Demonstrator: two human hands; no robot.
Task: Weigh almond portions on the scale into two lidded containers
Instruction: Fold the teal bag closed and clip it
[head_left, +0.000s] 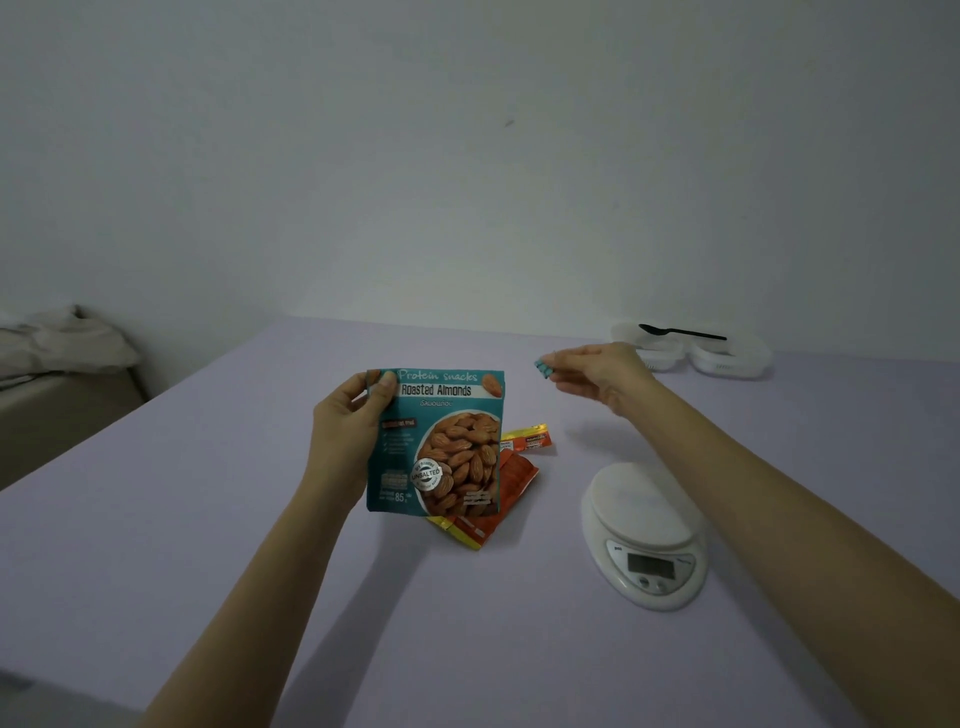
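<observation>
My left hand (349, 415) grips the upper left corner of a teal bag of roasted almonds (441, 447) and holds it upright above the table. My right hand (597, 371) is stretched out to the right of the bag and pinches a small teal strip torn from the bag (544, 369) between its fingertips. A white kitchen scale (647, 530) stands on the table under my right forearm, its display dark. Two white containers (727, 358) sit at the far right, with a black spoon (680, 332) lying across them.
An orange and yellow snack packet (498, 488) lies flat on the lilac table (208, 519) behind the almond bag. A beige bed with crumpled sheets (57, 348) stands at the left. A plain wall rises behind the table.
</observation>
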